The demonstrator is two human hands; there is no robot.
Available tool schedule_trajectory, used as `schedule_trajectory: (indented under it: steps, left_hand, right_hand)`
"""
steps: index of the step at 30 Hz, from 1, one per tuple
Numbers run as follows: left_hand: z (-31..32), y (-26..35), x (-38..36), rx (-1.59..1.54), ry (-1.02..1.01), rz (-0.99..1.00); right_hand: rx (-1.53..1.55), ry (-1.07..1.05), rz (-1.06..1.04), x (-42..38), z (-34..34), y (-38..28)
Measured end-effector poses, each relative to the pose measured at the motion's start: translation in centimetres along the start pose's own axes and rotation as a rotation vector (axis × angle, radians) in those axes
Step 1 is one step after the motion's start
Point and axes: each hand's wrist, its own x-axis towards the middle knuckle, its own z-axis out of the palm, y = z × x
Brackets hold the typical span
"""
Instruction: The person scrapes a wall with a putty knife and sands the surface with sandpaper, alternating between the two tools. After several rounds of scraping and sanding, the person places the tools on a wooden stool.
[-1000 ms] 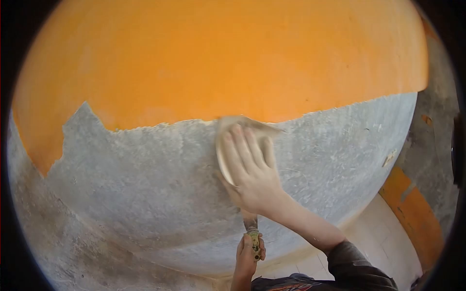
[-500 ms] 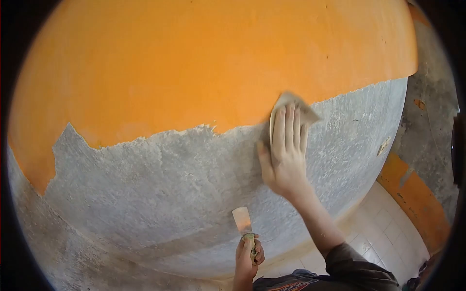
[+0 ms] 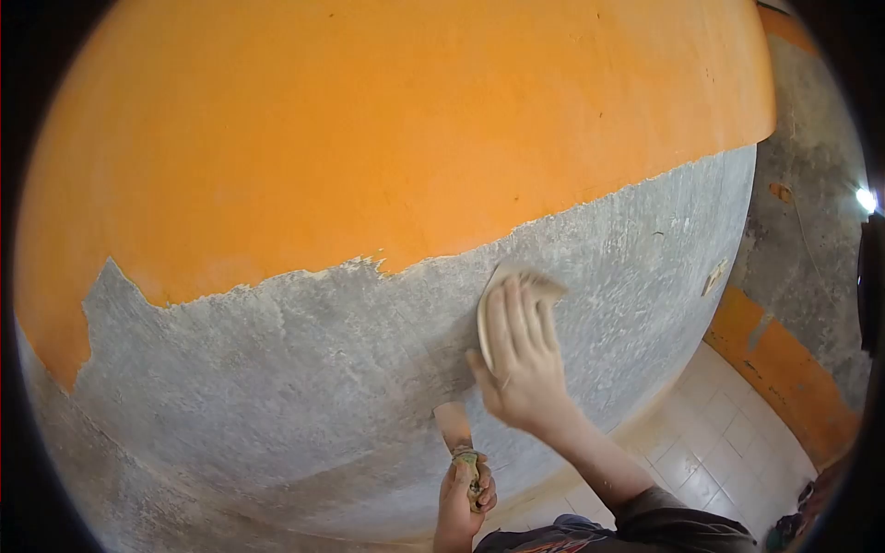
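Observation:
My right hand (image 3: 524, 359) presses a beige sheet (image 3: 546, 284), which looks like sandpaper, flat against the bare grey part of the wall (image 3: 304, 378), just below the ragged edge of the orange paint (image 3: 369, 138). Its fingers lie stretched over the sheet. Lower down, my left hand (image 3: 466, 498) is wrapped round the handle of a scraper (image 3: 453, 426), whose wide blade points up in front of the grey surface. The fingers close round a worn, greenish handle.
A pale tiled floor (image 3: 705, 442) lies at the lower right. Beyond it stands another grey wall (image 3: 807, 212) with an orange band (image 3: 784, 378) at its base. A small fixture (image 3: 714, 276) sits near the wall's right edge, and a bright light (image 3: 867, 199) shows at far right.
My right hand has moved down with the sheet, from the orange paint's edge onto the grey surface. My left hand still holds the scraper. The view has shifted slightly.

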Motion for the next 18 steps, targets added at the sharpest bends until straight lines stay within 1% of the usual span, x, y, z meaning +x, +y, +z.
schedule_trajectory:
  steps: [3, 4, 5, 7, 9, 11, 12, 15, 18]
  left_hand:
    - [0.1, -0.1, 0.1, 0.018, 0.007, 0.013]
    - [0.1, -0.2, 0.2, 0.016, 0.006, 0.011]
    - [0.2, -0.2, 0.3, 0.031, 0.007, 0.015]
    - [0.4, -0.1, 0.4, 0.053, 0.006, 0.019]
    - [0.5, -0.1, 0.2, 0.063, 0.022, 0.026]
    - [0.0, -0.4, 0.1, 0.043, 0.016, 0.025]
    - [-0.2, -0.5, 0.2, 0.022, 0.005, 0.031]
    - [-0.2, -0.7, 0.2, 0.02, 0.016, 0.024]
    - [0.3, -0.6, 0.3, 0.083, 0.05, 0.018]
  right_hand:
    - [0.033, -0.036, -0.063, 0.7, -0.2, 0.7]
    - [0.03, 0.013, -0.07, 2.0, -0.6, 0.7]
    - [0.027, 0.009, -0.07, 2.7, -0.7, 0.2]
    - [0.002, 0.146, -0.008, 3.9, -0.6, -0.6]
    - [-0.006, 0.148, -0.013, 2.8, 0.0, -0.6]
    - [0.043, 0.044, -0.035, 0.1, 0.9, -0.7]
    - [0.105, -0.036, -0.082, -0.4, 0.8, -0.9]
    - [0.064, 0.004, -0.105, 0.2, 0.9, -0.5]
    - [0.018, 0.04, -0.113, 3.7, -0.3, -0.3]
